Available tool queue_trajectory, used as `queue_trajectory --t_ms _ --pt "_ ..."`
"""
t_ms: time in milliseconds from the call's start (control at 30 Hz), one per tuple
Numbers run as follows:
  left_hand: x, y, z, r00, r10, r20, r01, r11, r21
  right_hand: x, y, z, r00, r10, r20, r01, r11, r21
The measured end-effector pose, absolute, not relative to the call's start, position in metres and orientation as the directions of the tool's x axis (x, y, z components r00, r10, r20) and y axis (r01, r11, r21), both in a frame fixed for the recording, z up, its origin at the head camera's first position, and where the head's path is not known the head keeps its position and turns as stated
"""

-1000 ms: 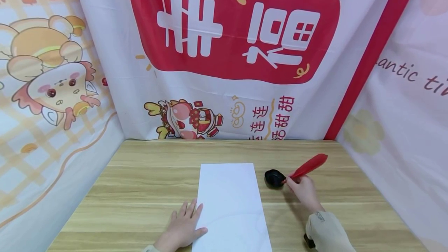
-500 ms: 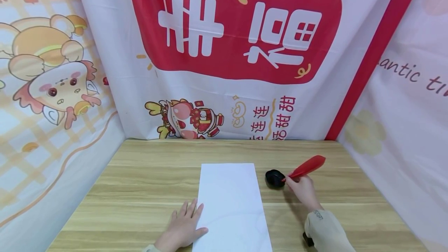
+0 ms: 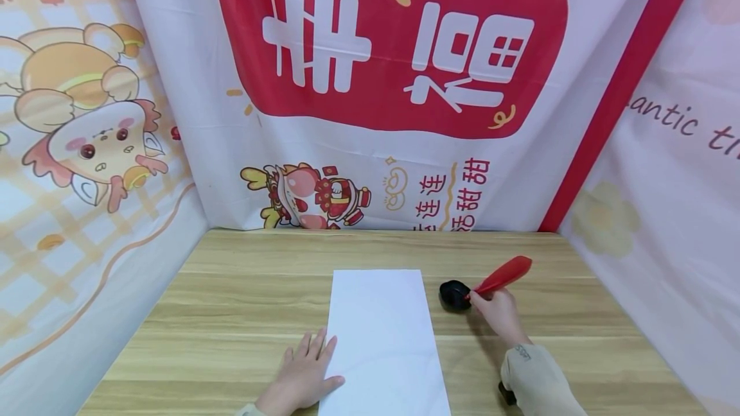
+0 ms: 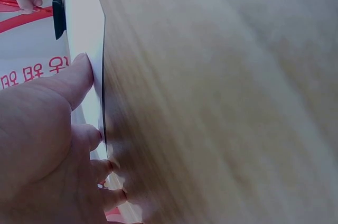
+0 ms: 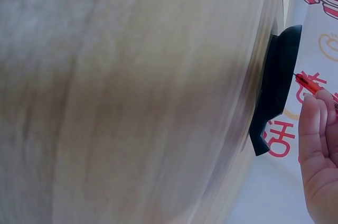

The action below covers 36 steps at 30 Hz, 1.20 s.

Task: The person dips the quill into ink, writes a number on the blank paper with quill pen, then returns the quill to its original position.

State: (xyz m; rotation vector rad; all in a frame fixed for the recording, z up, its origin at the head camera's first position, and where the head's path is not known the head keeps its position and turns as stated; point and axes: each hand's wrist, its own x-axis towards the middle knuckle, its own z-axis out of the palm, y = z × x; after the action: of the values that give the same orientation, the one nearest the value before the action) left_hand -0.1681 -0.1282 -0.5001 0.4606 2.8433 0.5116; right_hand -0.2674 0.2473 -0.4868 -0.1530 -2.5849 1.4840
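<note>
In the head view a long white sheet of paper (image 3: 378, 339) lies on the wooden table. My left hand (image 3: 303, 374) rests at its left edge with fingers spread, the thumb over the sheet. To the right of the paper stands a small black dish (image 3: 453, 294), which shows a short angled stem at one end in the right wrist view. My right hand (image 3: 500, 313) pinches a red feather quill pen (image 3: 505, 275) near its lower end. Its feather leans up to the right, and its thin tip is at the dish's rim in the right wrist view.
A white cloth (image 3: 352, 133) with red print hangs behind the table (image 3: 260, 300). Printed cloths also close off the left side (image 3: 98, 242) and the right side (image 3: 676, 210). A black device (image 3: 507, 394) shows under the right sleeve (image 3: 537, 377).
The feather's top has shifted slightly left, with my right hand moving a little the same way at the black dish. My left hand stays on the paper's edge.
</note>
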Motion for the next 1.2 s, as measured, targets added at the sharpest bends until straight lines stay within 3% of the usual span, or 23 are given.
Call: queue_trajectory --t_ms 1200 --pt "-0.1706 -0.1298 -0.5057 -0.928 0.342 -0.148 0.270 0.890 0.367 -0.2699 0.2460 -0.4955 -0.984 0.150 0.093 0.010 0.577 -0.817"
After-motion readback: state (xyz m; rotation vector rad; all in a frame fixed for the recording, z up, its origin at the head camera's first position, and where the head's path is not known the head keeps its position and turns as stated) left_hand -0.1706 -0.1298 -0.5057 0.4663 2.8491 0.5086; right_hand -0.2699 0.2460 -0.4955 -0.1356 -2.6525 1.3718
